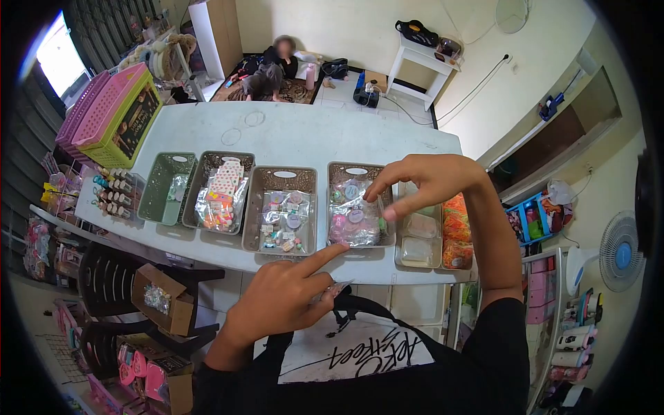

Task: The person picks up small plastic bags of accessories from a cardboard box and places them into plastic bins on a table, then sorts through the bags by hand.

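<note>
A: Head view, foreground. What does each hand do?

B: The left hand (pixel 280 301) is curled, index finger extended toward the table edge, and pinches a small clear packet (pixel 337 288) between thumb and folded fingers. The right hand (pixel 425 183) hangs over the fourth tray (pixel 339 169), fingers drawn together, tips touching a clear bag of round items (pixel 353 221) lying in that tray; whether it grips the bag cannot be told.

A: Surroundings?

B: A white table (pixel 290 131) bears a row of trays: a green tray (pixel 155 183), then two grey ones with packaged goods (pixel 221 194) (pixel 283 221). Right of the fourth tray lies a clear box (pixel 417 250), then orange items (pixel 456 228). A pink and green basket stack (pixel 114 114) stands at the table's left end. A person (pixel 273 66) sits on the floor at the back.
</note>
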Demonstrator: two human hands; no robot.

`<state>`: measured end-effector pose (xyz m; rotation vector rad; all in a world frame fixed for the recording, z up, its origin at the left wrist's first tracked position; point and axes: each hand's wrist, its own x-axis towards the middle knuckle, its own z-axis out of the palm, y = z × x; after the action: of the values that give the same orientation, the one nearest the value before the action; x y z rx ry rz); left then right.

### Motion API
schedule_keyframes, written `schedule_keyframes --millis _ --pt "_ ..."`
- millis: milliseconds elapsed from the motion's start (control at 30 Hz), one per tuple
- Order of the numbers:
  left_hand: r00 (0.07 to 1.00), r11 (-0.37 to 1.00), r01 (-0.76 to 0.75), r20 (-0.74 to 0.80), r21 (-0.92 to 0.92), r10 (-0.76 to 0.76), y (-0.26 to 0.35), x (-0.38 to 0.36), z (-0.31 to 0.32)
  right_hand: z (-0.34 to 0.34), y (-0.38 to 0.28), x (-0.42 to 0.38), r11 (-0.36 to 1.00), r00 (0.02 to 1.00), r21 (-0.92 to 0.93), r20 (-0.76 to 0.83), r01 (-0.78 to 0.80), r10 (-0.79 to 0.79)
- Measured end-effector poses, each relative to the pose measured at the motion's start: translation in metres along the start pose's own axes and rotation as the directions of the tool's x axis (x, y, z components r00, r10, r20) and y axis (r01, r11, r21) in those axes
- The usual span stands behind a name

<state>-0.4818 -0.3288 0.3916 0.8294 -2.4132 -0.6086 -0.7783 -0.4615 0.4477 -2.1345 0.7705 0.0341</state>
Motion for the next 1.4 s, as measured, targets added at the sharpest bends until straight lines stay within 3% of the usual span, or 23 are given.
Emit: schedule_keyframes --millis 67,200,267,300,367,400,433,467,500,567,667,733,867,933,1033,1067,1133,1400 --pt "1.000 1.000 0.015 0.004 0.023 -0.015 0.000 0.000 0.001 -0.002 0.008 -0.001 0.980 0.980 -0.021 0.006 0.199 -0.199" --pt "1.000 1.000 0.023 0.010 0.016 -0.023 0.000 0.000 0.001 -0.007 0.006 0.004 0.993 0.990 0.032 0.073 0.117 -0.119" --pt "1.000 1.000 0.015 -0.001 0.025 -0.015 0.000 0.000 0.001 -0.005 -0.001 0.003 0.986 0.985 0.113 -0.134 0.126 -0.110" --pt "1.000 1.000 0.015 0.000 0.024 -0.015 0.000 0.000 0.001 -0.002 -0.006 0.004 0.985 0.985 0.115 -0.134 0.125 -0.109" --pt "1.000 1.000 0.023 0.000 0.014 -0.023 0.000 0.000 0.001 0.008 -0.019 0.013 0.945 0.980 0.316 -0.199 0.082 -0.018" --pt "1.000 1.000 0.022 0.001 0.014 -0.022 0.000 0.001 0.001 0.016 -0.021 0.020 0.988 0.978 0.134 -0.202 0.082 -0.054" --pt "1.000 1.000 0.021 -0.003 0.015 -0.021 0.000 0.000 0.001 0.027 -0.021 0.022 0.988 0.978 0.134 -0.204 0.082 -0.053" --pt "1.000 1.000 0.020 -0.007 0.017 -0.020 0.000 0.000 0.001 0.039 -0.020 0.024 0.988 0.968 -0.151 -0.237 0.040 -0.075" --pt "1.000 1.000 0.020 -0.007 0.019 -0.019 0.001 0.000 0.001 0.045 -0.020 0.025 0.906 0.959 -0.422 -0.263 -0.015 -0.106" --pt "1.000 1.000 0.020 -0.007 0.018 -0.020 0.001 0.001 0.000 0.041 -0.022 0.030 0.894 0.950 -0.436 -0.310 -0.102 -0.042" --pt "1.000 1.000 0.008 -0.003 0.022 -0.008 0.001 0.001 0.000 0.039 -0.010 0.041 0.851 0.874 -0.517 -0.452 -0.092 -0.179" --pt "1.000 1.000 0.003 -0.004 0.019 -0.003 0.001 0.001 0.000 0.041 -0.009 0.051 0.698 0.923 -0.662 -0.385 -0.273 -0.003" --pt "1.000 1.000 0.008 0.000 0.012 -0.008 0.001 0.000 -0.001 0.037 -0.018 0.048 0.655 0.924 -0.687 -0.381 -0.316 0.046" --pt "1.000 1.000 0.005 -0.006 0.011 -0.005 0.001 0.000 -0.001 0.030 -0.025 0.038 0.781 0.884 -0.549 -0.468 -0.298 0.008" --pt "1.000 1.000 -0.002 -0.004 0.016 0.002 0.000 0.000 0.000 0.024 -0.017 0.034 0.830 0.861 -0.454 -0.506 -0.324 0.059" --pt "1.000 1.000 -0.007 0.003 0.025 0.007 -0.001 0.000 0.000 0.028 -0.017 0.034 0.830 0.859 -0.453 -0.508 -0.326 0.060" --pt "1.000 1.000 -0.008 0.010 0.023 0.008 -0.001 0.000 -0.001 0.038 -0.019 0.037 0.691 0.846 -0.589 -0.529 -0.420 0.063" --pt "1.000 1.000 -0.022 0.017 0.005 0.022 -0.003 0.001 -0.001 0.047 -0.019 0.046 0.685 0.869 -0.627 -0.494 -0.372 0.020"
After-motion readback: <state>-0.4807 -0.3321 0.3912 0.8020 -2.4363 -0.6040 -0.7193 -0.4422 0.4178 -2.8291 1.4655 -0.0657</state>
